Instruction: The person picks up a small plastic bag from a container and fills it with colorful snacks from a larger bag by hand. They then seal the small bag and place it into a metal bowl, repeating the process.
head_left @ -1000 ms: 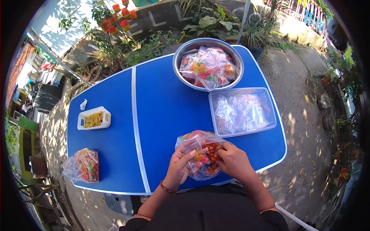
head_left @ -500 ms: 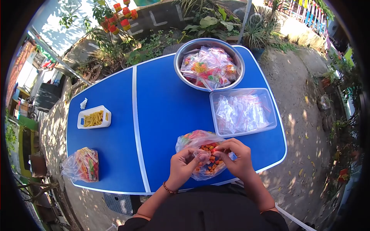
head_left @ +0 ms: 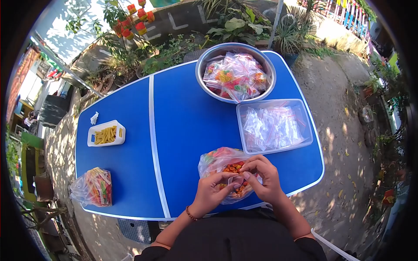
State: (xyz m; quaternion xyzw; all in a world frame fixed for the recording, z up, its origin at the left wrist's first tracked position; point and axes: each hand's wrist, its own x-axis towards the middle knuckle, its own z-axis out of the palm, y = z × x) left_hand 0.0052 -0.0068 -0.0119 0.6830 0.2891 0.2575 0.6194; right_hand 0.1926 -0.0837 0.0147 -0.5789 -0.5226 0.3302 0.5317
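Note:
My left hand is closed, its thumb and fingers pinching a small clear plastic bag. Right beside the bag's upper edge, my right hand has thumb and fingertips pressed together; what sits between them is too small to make out. Below both hands lies a larger clear plastic bag, its mouth open, full of small orange, red and dark snack pieces. My hands hide part of it.
A steel bowl heaped with filled small packets stands at the back. Nearer is a clear tub of flat plastic bags. On the left are a white container of yellow sticks, crumpled tissue and a tied snack bag.
My right hand has shifted slightly left and closer to the small bag. The reddish piece seen at its fingertips earlier no longer shows. My left hand has come a little lower and rightward.

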